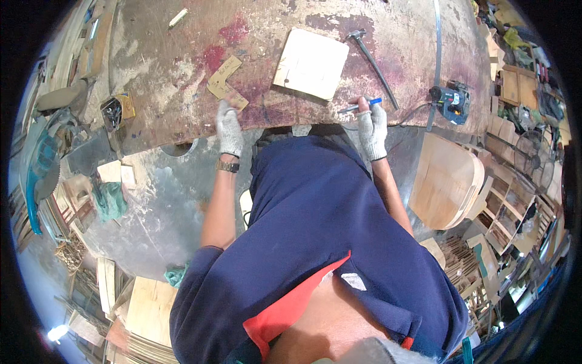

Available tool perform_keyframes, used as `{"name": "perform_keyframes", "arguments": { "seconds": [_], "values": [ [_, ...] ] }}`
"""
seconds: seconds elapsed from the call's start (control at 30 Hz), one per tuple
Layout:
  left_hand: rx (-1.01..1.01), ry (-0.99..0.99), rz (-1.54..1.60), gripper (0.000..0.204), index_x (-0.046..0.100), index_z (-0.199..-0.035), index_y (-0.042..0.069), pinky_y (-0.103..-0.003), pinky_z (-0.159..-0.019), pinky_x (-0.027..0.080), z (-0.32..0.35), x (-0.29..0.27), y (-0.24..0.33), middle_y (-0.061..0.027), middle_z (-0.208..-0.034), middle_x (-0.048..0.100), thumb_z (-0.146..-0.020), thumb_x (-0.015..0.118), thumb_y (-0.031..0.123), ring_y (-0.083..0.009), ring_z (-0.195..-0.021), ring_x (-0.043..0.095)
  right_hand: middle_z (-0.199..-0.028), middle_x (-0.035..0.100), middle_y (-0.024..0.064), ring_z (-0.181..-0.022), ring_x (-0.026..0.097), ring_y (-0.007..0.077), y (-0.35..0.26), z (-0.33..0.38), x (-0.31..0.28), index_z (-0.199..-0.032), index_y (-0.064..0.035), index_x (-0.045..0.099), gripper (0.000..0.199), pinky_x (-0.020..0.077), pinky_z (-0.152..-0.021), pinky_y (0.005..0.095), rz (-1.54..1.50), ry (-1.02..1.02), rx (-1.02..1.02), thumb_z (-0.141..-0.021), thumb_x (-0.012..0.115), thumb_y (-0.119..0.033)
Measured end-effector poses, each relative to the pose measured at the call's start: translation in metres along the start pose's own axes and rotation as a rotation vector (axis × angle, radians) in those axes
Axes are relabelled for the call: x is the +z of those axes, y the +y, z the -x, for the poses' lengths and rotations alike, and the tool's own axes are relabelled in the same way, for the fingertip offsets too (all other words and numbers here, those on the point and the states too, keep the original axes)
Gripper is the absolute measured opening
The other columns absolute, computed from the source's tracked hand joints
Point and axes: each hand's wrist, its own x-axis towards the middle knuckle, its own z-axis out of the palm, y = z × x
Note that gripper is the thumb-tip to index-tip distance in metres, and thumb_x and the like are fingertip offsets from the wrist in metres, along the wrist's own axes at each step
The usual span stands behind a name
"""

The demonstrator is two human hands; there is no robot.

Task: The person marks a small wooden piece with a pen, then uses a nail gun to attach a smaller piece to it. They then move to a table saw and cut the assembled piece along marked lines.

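My right hand (371,128), in a white knit glove with bare fingertips, grips a pen (362,107) with a blue end at the table's near edge. To the left, my gloved left hand (230,130) is raised at the same edge, fingers extended and slightly blurred. Its fingertips are close beside an angled flat wooden template (225,84) with handwriting on it; whether they touch it I cannot tell. Between and beyond my hands lies a pale, nearly square wooden board (311,63) with small dark marks. A hammer (374,68) rests to the board's right.
The worn, paint-stained worktable (163,79) carries a corded power tool (450,102) at right and a small open container (117,111) at left. A light stick (177,18) lies farther back. Rounded wooden panels (445,182) stand below right; a blue saw (43,164) is far left.
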Motion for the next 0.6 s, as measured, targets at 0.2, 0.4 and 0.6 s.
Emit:
{"name": "perform_keyframes", "arguments": {
  "seconds": [0.2, 0.4, 0.6],
  "values": [
    [-0.041, -0.454, 0.252, 0.062, 0.035, -0.157, 0.005, -0.024, -0.076, 0.056, 0.03, 0.067, 0.038, -0.0121, -0.116, 0.07, -0.099, 0.056, -0.001, -0.0074, -0.09, 0.067, -0.08, 0.067, 0.0022, -0.075, 0.062, 0.0084, -0.069, -0.003, 0.027, -0.106, -0.0016, 0.065, 0.022, 0.0476, -0.067, 0.0244, -0.315, -0.109, 0.005, -0.105, 0.057, -0.022],
    [0.145, -0.421, -0.19, 0.078, 0.032, -0.16, 0.015, -0.026, -0.069, 0.06, 0.042, 0.077, 0.067, -0.016, -0.109, 0.076, -0.091, 0.06, -0.005, -0.0122, -0.083, 0.074, -0.08, 0.068, 0.0023, -0.074, 0.061, 0.0081, -0.097, -0.013, 0.033, -0.103, -0.0026, 0.064, 0.02, 0.048, -0.067, 0.0246, -0.3, -0.192, 0.054, -0.103, 0.06, -0.022],
    [0.22, -0.401, -0.448, 0.078, 0.037, -0.159, 0.012, -0.023, -0.077, 0.055, 0.053, 0.066, 0.075, -0.0091, -0.106, 0.074, -0.087, 0.05, -0.015, -0.0126, -0.095, 0.072, -0.075, 0.064, 0.0016, -0.068, 0.056, 0.01, -0.089, -0.013, 0.044, -0.097, -0.0021, 0.065, 0.021, 0.0463, -0.064, 0.0293, -0.144, -0.317, -0.039, -0.1, 0.064, -0.022]
  ]
}}
